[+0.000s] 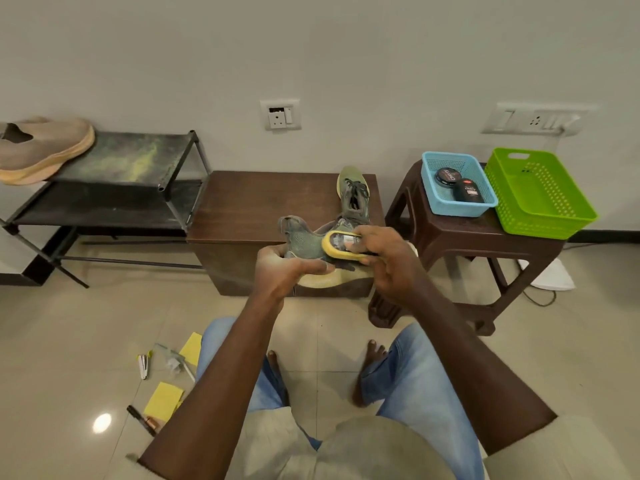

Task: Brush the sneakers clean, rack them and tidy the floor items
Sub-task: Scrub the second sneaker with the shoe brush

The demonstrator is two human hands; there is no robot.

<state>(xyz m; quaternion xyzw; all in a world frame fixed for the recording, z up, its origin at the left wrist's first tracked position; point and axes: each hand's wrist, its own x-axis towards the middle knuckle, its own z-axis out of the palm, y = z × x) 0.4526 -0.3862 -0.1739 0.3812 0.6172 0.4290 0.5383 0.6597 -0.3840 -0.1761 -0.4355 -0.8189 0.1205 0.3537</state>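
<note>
Grey-green knit sneaker (304,242) hangs just in front of the desk's (249,202) near edge, held up between my hands; that is the piece I am working on. My left hand (280,268) is curled round its lower side, by the pale sole. My right hand (384,258) grasps the yellow brush (341,244), which lies against the upper.

The shoe's long axis runs roughly across me. The heel collar is at the left end, and the toe end is hidden under the brush and right hand. I judge the strokes should follow that line, from the right hand toward the left.

Its twin (353,195) lies on the right part of the desk, toe toward the wall, nearer my right hand. The rack (138,161) stands just left of the desk, so the left hand is nearer for shelving. Yellow notes (163,400) and a marker (140,415) lie on the floor, well in front of the desk and to its left.
</note>
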